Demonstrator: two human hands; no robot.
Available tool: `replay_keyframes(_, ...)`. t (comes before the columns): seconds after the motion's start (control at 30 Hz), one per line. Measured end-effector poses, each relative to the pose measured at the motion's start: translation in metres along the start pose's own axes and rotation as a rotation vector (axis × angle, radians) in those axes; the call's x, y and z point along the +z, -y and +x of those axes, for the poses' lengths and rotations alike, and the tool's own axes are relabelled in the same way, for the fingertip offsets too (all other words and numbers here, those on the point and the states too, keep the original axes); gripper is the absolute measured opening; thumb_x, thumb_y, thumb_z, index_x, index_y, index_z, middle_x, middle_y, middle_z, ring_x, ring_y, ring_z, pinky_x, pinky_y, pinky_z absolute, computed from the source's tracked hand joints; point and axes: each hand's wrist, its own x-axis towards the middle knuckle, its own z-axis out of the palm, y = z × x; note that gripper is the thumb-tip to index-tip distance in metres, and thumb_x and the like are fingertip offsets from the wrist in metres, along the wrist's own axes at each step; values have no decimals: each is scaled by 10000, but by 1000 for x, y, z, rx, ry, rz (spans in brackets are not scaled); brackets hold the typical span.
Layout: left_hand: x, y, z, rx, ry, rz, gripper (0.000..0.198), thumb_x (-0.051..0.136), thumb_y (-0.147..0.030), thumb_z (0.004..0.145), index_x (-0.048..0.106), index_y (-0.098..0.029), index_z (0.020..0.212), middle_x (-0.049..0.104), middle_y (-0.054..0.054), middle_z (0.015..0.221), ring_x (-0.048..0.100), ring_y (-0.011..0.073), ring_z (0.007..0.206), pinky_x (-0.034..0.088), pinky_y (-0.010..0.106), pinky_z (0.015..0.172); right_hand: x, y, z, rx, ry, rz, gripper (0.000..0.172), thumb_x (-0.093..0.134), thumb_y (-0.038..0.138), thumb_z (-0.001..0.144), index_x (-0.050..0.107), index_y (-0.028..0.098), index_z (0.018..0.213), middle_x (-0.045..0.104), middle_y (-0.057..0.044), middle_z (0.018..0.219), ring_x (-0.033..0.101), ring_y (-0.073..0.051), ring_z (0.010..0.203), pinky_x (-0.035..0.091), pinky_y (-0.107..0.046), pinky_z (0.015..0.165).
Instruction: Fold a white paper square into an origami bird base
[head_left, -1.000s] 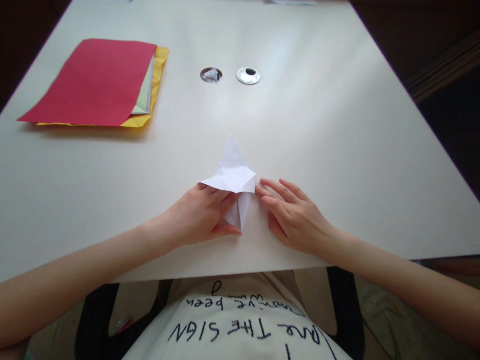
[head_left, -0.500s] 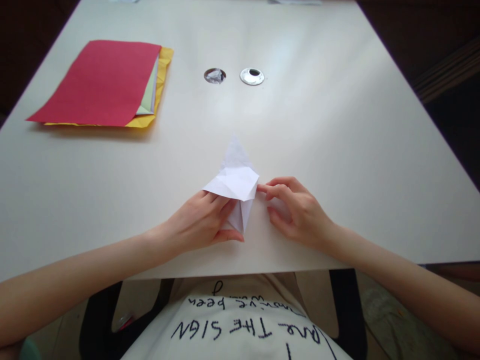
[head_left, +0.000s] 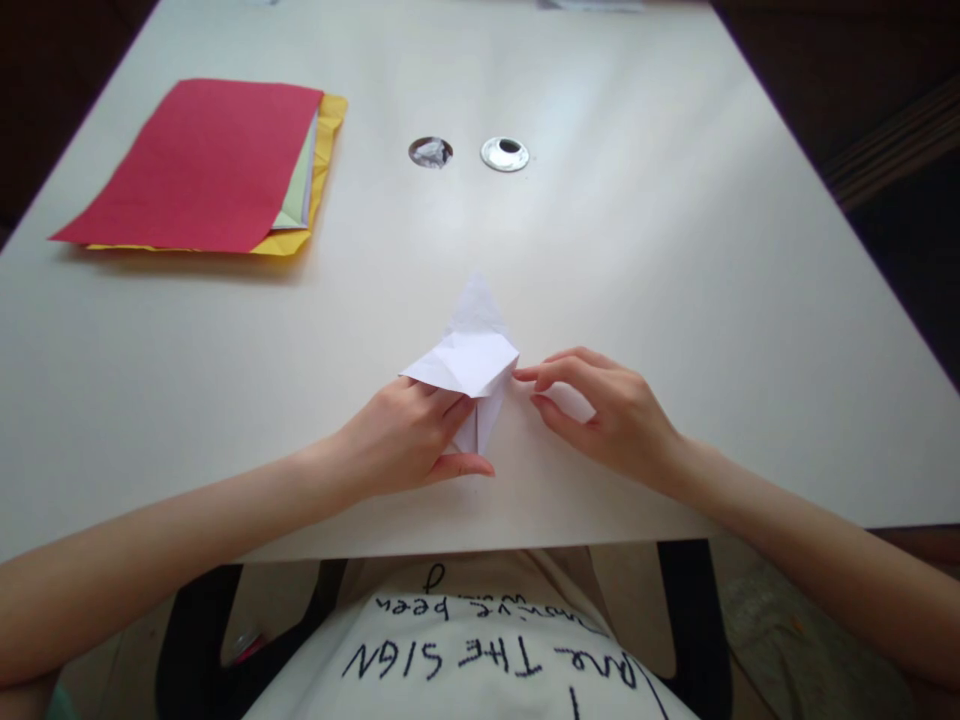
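A folded piece of white paper lies on the table in front of me, with a pointed tip at the far end and a flap raised across its middle. My left hand holds it from the left; the fingers reach in beneath the flap, their tips hidden, and the thumb stretches out along the near end. On the other side, my right hand has its fingers apart and curved. Its index fingertip is at the right edge of the flap, while the thumb stays off the paper.
A stack of coloured sheets, red on top with yellow and pale green beneath, lies at the left of the white table. Farther back are a round hole and a silver ring-shaped grommet in the tabletop.
The raised flap has tilted a little and the near part of the paper has shifted slightly. My right hand has moved a little up and right, its thumb a bit higher.
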Motion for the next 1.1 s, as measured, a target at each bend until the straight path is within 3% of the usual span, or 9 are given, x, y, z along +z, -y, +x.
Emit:
replay_keyframes(0.1, 2, 0, 0, 12, -36, 3, 693, 417, -603, 833, 521, 1, 1157, 604, 205, 1134, 550, 336, 1084, 497, 414, 863, -1, -4, 13, 0, -140, 7, 140, 598, 118, 785, 586, 203, 895, 684, -42, 914, 619, -164, 843, 527, -312, 738)
replay_keyframes(0.23, 2, -1, 0, 18, -52, 17, 709, 428, -606, 826, 520, 12, 1159, 589, 229, 1143, 539, 343, 1098, 484, 419, 892, 9, -13, 25, -38, -85, 58, 182, 634, 170, 782, 618, 189, 962, 686, -50, 943, 623, -169, 899, 514, -308, 793)
replay_keyframes(0.57, 0, -3, 2, 30, -72, -5, 699, 453, -601, 815, 559, 30, 1096, 611, 233, 1079, 569, 341, 1041, 486, 447, 881, 17, -17, 26, 153, -53, 135, 130, 609, 169, 780, 676, 220, 878, 669, -28, 943, 627, -162, 850, 505, -314, 776)
replay_keyframes(0.7, -2, -3, 2, 25, -43, -1, 681, 450, -595, 820, 558, 16, 1103, 610, 221, 1092, 575, 324, 1027, 487, 441, 881, 16, -20, 29, 248, -67, 292, 112, 663, 161, 725, 679, 213, 823, 677, -9, 887, 630, -162, 850, 499, -320, 805)
replay_keyframes(0.9, -2, -2, 3, 22, -41, -6, 650, 448, -580, 829, 560, -1, 1102, 615, 214, 1082, 568, 319, 1048, 485, 435, 883, 10, -19, 37, 422, 24, 576, 95, 670, 172, 700, 658, 170, 794, 689, -17, 832, 644, -171, 819, 499, -309, 771)
replay_keyframes(1.1, 0, -1, 2, 18, -15, -5, 696, 440, -603, 820, 542, 5, 1142, 595, 228, 1138, 554, 334, 1082, 479, 448, 895, 14, -16, 41, 406, -1, 447, 96, 687, 231, 687, 641, 178, 753, 658, 0, 784, 597, -159, 759, 464, -301, 716)
